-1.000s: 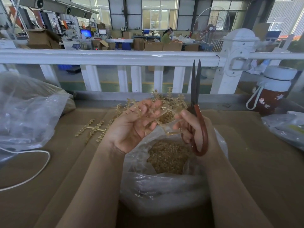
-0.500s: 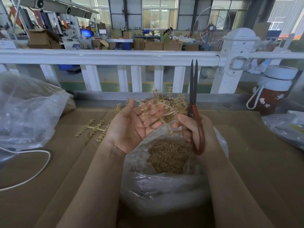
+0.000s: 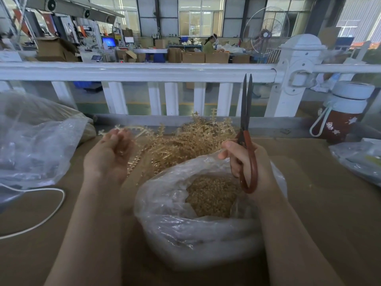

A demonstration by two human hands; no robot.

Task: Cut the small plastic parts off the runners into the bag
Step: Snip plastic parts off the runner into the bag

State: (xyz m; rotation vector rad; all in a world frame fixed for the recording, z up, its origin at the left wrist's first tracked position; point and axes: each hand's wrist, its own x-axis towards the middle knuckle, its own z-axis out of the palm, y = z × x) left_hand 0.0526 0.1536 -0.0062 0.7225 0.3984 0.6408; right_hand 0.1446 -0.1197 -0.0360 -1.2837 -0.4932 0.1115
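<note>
An open clear plastic bag (image 3: 165, 195) stands in front of me, with small tan parts (image 3: 212, 195) heaped inside. Behind it lies a tangled pile of tan runners (image 3: 195, 139). My left hand (image 3: 105, 157) is palm up to the left of the pile, blurred. Its curled fingers hold a pale runner (image 3: 136, 129) at the fingertips. My right hand (image 3: 261, 162) is over the bag's right rim and grips red-handled scissors (image 3: 246, 112). The blades point straight up and are almost together.
A large clear bag (image 3: 37, 141) fills the left side, with a white cord (image 3: 41, 213) looped below it. A red bottle with a white lid (image 3: 342, 118) and another plastic bag (image 3: 358, 159) are at the right. A white railing (image 3: 144, 71) runs behind the brown table.
My left hand has swung left, away from the scissors and off the bag, taking the runner with it. My right hand and the scissors have hardly moved.
</note>
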